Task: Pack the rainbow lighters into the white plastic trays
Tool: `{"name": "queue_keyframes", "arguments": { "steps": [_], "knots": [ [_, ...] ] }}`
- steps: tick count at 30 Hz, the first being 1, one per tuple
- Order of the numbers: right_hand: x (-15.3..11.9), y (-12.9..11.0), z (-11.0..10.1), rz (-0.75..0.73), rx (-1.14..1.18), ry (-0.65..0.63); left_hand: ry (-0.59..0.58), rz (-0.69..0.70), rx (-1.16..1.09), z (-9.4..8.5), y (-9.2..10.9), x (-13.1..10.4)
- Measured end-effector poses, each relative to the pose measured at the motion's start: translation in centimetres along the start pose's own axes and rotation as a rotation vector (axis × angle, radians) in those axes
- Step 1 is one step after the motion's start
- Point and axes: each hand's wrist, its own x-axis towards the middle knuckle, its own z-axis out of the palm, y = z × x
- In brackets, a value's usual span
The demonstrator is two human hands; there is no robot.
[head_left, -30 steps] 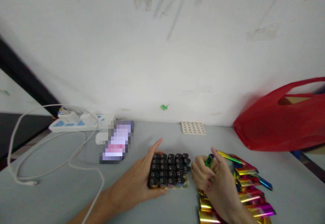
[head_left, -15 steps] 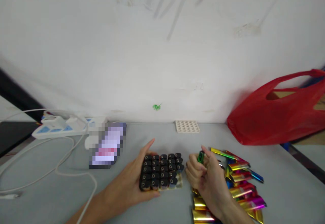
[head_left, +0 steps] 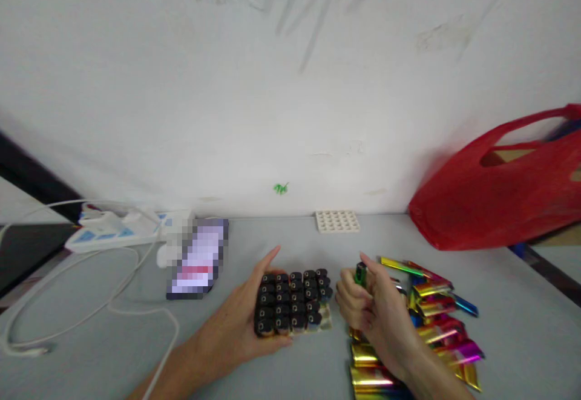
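Note:
My left hand [head_left: 247, 306] grips the left side of a pale tray [head_left: 325, 320], its thumb and fingers on opposite edges. Upright in the tray stand rows of black-topped, lighter-like pieces [head_left: 282, 304], each top bearing a small round spot. Toward the right side, a strip of tray shows bare. My right hand [head_left: 374, 306] is closed around a green, shiny lighter-like tube [head_left: 360, 275] with a dark upper end, its thumb beside it. That hand is just right of the tray, apart from it. Beneath and right of it lies a pile of shiny gold, red, purple and blue tubes [head_left: 440, 333].
Against the wall lies a white tray [head_left: 337, 221] with rows of holes. A red bag [head_left: 494, 194] stands at the right. To the left are a phone [head_left: 198, 259], a white power strip [head_left: 131, 229] and a loose white cable [head_left: 145, 312] running past my left forearm.
The whole view has shifted slightly. Both hands keep their grips, and the green tube in my right hand shows more of its dark end.

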Motion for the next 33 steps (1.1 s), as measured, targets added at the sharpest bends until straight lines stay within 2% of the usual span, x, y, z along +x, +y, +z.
{"name": "queue_keyframes", "arguments": {
  "steps": [9,17,19,22,29,33],
  "knots": [
    [-0.4,0.3,0.5,0.055,-0.036,0.001,0.012,0.008,0.024,0.1,-0.3,-0.2],
    [-0.4,0.2,0.5,0.08,-0.07,0.053,0.019,0.051,0.073,0.1,-0.8,0.0],
    [-0.5,0.2,0.8,0.036,-0.108,0.096,0.013,0.04,0.059,0.1,-0.8,-0.1],
    [-0.9,0.3,1.2,-0.133,-0.229,0.173,0.003,0.01,0.043,0.0,-0.6,-0.2],
    [-0.9,0.0,0.6,-0.469,-0.633,0.106,0.014,0.017,0.047,0.2,-0.4,-0.2],
    [-1.1,-0.3,0.3,-0.393,-0.741,0.083,0.01,0.017,0.009,0.2,-0.3,-0.2]
  ]
}}
